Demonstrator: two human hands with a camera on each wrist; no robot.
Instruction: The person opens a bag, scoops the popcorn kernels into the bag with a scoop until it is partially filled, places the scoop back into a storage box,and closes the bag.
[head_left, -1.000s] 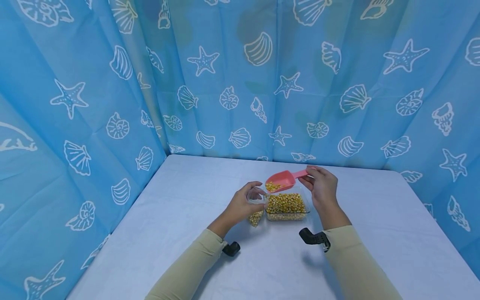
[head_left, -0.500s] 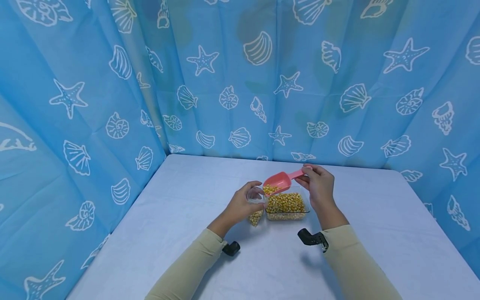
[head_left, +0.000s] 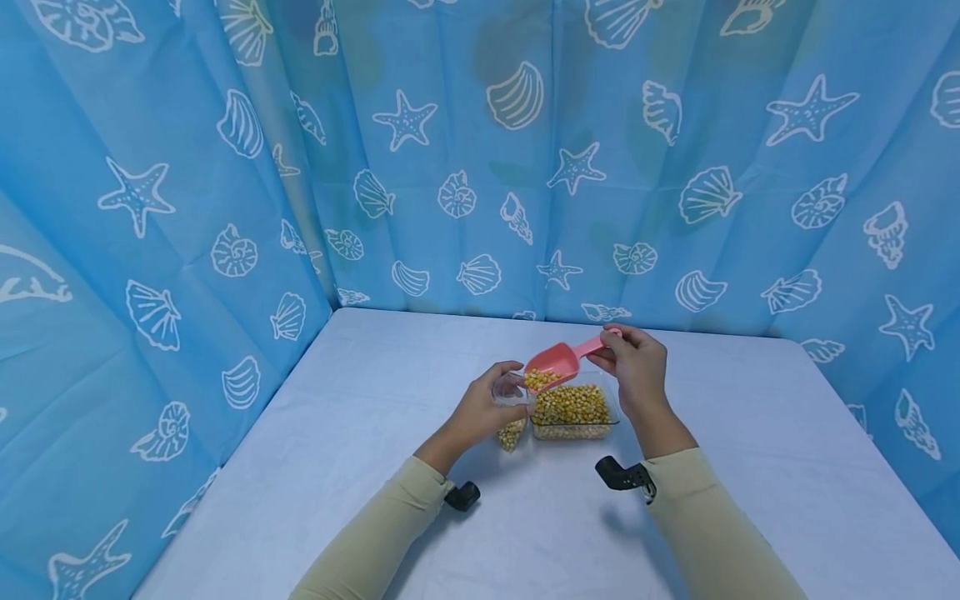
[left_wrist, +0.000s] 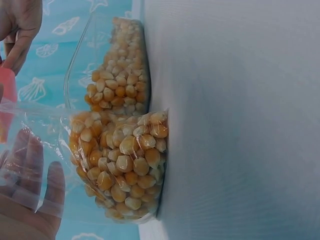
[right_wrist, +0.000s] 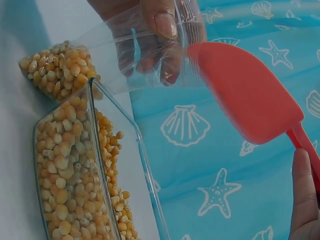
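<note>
My left hand (head_left: pixel 476 407) holds a clear zip bag (left_wrist: pixel 120 170) near its mouth, thumb in front and fingers seen through the plastic. Corn kernels fill the bag's lower part, which rests on the table. Between thumb and fingers, my right hand (head_left: pixel 639 371) grips the handle of a pink-red scoop (head_left: pixel 553 362). Kernels lie in the scoop's front end, its tip touching or very close to the bag's mouth (right_wrist: pixel 190 45). Beneath the scoop stands a rectangular glass container (head_left: pixel 573 432) of corn kernels (right_wrist: pixel 67 175), right beside the bag.
A white-covered table (head_left: pixel 360 400) carries everything. Behind it and to the left hangs a blue curtain (head_left: pixel 450 150) with shell and starfish prints. Dark wrist-camera mounts (head_left: pixel 622 475) stick out from both sleeves.
My right hand has brought the scoop left and slightly tipped its front down toward the bag's mouth. The left hand, bag and glass container have hardly moved.
</note>
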